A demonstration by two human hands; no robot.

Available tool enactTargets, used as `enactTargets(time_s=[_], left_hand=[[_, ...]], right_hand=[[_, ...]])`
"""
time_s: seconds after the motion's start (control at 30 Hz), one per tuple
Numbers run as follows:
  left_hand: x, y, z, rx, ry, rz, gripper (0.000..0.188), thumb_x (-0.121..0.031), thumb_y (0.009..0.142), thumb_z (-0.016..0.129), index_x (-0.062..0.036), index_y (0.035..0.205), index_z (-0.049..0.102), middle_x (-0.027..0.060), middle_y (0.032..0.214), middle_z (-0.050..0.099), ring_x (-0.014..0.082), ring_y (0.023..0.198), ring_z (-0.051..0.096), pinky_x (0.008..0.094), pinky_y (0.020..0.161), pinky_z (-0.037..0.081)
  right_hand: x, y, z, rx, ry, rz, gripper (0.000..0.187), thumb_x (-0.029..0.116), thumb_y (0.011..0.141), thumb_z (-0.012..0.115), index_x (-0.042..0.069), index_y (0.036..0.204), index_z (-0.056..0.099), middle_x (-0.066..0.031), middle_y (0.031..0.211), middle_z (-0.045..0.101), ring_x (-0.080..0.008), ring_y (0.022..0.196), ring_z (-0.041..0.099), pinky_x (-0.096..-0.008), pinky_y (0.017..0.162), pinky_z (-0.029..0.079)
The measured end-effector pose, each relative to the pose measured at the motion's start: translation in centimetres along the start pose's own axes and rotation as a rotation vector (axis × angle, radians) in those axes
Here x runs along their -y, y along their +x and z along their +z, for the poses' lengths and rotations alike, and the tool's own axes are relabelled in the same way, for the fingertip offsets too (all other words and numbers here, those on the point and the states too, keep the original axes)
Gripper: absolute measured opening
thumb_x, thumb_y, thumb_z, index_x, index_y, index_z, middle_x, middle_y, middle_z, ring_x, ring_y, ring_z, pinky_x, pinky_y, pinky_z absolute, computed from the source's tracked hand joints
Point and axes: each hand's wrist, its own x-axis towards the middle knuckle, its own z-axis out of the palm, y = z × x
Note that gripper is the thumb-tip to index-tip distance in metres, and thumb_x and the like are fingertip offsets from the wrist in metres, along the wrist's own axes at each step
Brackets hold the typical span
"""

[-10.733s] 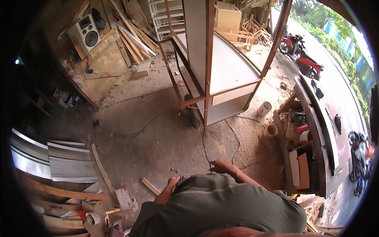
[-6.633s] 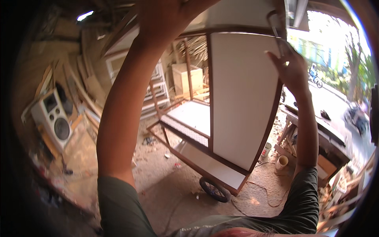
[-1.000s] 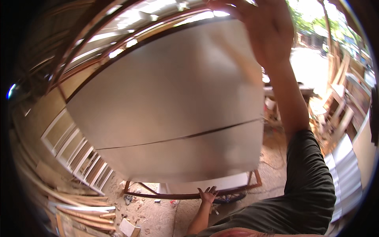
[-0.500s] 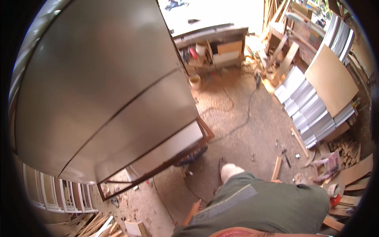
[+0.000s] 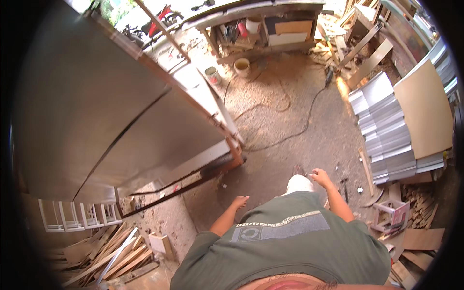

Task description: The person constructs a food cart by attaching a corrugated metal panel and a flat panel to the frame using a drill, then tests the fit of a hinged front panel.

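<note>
My left hand (image 5: 240, 201) hangs in front of my left side, holding nothing that I can see, its fingers loosely apart. Ahead of my right side is my right hand (image 5: 320, 177). Its fingers are bent together around something small and pale that I cannot make out. To the left, a large cabinet-like piece with broad brown-grey panels (image 5: 145, 140) rests in a reddish-brown frame (image 5: 234, 152). Neither hand touches it. Part of my foot and light trouser leg (image 5: 299, 184) shows beyond my green shirt.
A black cable (image 5: 305, 126) runs across the floor to a power tool (image 5: 329, 76). Two buckets (image 5: 242, 68) stand before a workbench (image 5: 290, 46). Stacked silvery sheets (image 5: 384, 128) and a tan board (image 5: 425, 111) lean at right. Scrap wood (image 5: 116, 261) is heaped lower left; a pinkish stool (image 5: 390, 215) stands lower right.
My view has shifted, and the large panelled piece sits farther left. Both forearms now show ahead of my body; earlier only the left hand was visible, low beside my shirt.
</note>
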Motion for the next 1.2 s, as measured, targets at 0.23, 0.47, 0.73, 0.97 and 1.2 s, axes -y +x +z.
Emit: enactTargets(time_s=[0.23, 0.47, 0.73, 0.97, 1.2], left_hand=[[-27.1, 4.9, 1.3, 0.007, -0.106, 0.234, 0.053, -0.054, 0.093, 0.061, -0.0042, 0.110, 0.067, 0.0091, 0.101, 0.068, 0.0214, 0.087, 0.065, 0.0352, 0.069, 0.047], [-41.2, 11.6, 0.9, -0.197, 0.268, 0.425, 0.060, -0.054, 0.087, 0.065, 0.0023, 0.106, 0.073, 0.0229, 0.107, 0.071, 0.0350, 0.106, 0.067, 0.0437, 0.092, 0.050], [-50.7, 25.4, -4.9, -0.051, 0.392, 0.376, 0.074, -0.060, 0.089, 0.055, -0.0001, 0.134, 0.058, 0.0235, 0.141, 0.052, 0.0370, 0.132, 0.050, 0.0431, 0.110, 0.039], [-71.6, 31.1, -24.4, -0.164, 0.243, 0.436, 0.060, -0.056, 0.086, 0.065, 0.0010, 0.104, 0.072, 0.0229, 0.104, 0.071, 0.0371, 0.101, 0.067, 0.0447, 0.087, 0.052], [-77.3, 29.5, -41.1, -0.519, 0.029, 0.479, 0.055, -0.052, 0.090, 0.062, 0.0002, 0.103, 0.071, 0.0213, 0.098, 0.071, 0.0369, 0.095, 0.066, 0.0439, 0.082, 0.050]], right_hand=[[4.8, 8.9, -19.1, -0.198, -0.235, -0.116, 0.045, 0.034, 0.084, 0.074, -0.002, 0.111, 0.068, -0.0231, 0.101, 0.071, -0.0366, 0.097, 0.069, -0.0436, 0.084, 0.053], [20.2, 21.5, -24.9, -0.059, -0.307, -0.321, 0.046, 0.034, 0.088, 0.071, -0.001, 0.116, 0.066, -0.0217, 0.105, 0.071, -0.0369, 0.100, 0.068, -0.0432, 0.085, 0.053], [32.7, 35.3, -17.6, 0.237, -0.269, -0.441, 0.047, 0.032, 0.089, 0.070, 0.000, 0.122, 0.063, -0.0208, 0.108, 0.071, -0.0324, 0.098, 0.069, -0.0418, 0.085, 0.053], [35.1, 48.9, -21.2, 0.258, -0.400, -0.384, 0.047, 0.030, 0.086, 0.073, -0.002, 0.119, 0.064, -0.0216, 0.100, 0.072, -0.0315, 0.094, 0.071, -0.0391, 0.084, 0.054], [49.7, 64.6, -30.8, -0.079, -0.395, -0.341, 0.044, 0.031, 0.087, 0.071, -0.003, 0.114, 0.066, -0.0236, 0.099, 0.071, -0.0345, 0.096, 0.070, -0.0419, 0.084, 0.054]])
